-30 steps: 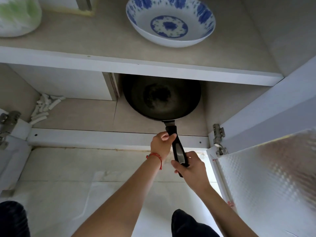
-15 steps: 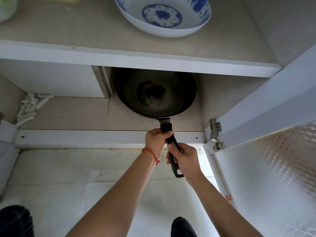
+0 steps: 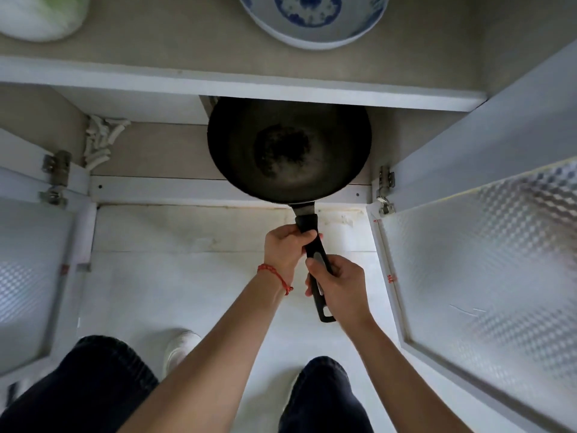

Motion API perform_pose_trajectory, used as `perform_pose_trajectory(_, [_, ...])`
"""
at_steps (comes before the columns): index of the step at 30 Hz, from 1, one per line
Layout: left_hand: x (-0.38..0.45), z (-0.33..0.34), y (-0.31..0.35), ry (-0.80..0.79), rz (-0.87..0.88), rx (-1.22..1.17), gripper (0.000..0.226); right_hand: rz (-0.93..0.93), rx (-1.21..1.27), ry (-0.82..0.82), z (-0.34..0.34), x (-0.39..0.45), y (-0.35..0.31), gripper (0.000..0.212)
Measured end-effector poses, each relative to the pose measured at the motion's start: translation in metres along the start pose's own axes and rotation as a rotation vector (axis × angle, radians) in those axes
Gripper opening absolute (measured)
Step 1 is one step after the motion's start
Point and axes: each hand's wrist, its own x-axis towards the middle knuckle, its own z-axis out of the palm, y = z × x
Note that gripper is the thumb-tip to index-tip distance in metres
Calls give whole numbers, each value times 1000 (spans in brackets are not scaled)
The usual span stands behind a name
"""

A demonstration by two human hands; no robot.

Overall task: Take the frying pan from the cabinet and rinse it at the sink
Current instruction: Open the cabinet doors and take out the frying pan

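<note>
We see both hands wrapped around the black handle of the frying pan [image 3: 288, 151]: left hand [image 3: 285, 248] nearer the bowl, right hand [image 3: 338, 284] behind, pan half inside the open cabinet [image 3: 237, 89].

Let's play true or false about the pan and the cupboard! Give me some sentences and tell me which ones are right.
1. Both hands hold the frying pan's handle. True: the left hand grips nearer the frying pan, the right hand nearer the end.
2. The pan is full of water. False: it looks dry, with a dark patch in the middle.
3. A blue and white bowl sits on the shelf above the pan. True.
4. The cupboard doors are closed. False: both stand open.
5. The red string bracelet is on the right wrist. False: it is on the left wrist.
</note>
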Motion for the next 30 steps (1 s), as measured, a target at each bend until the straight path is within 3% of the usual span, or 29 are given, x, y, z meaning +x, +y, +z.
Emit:
perform_pose_trajectory(18, [-284,-34,34,83,-249,9,13,258,36,-76,-37,-273,-103,27])
perform_pose_trajectory(24, [-365,-65,44,64,-322,130,16,317,118,-30,-28,-367,-128,23])
perform_pose_trajectory(30, [-421,-110,58,-70,-388,310,17,341,278,158,15,-449,-137,39])
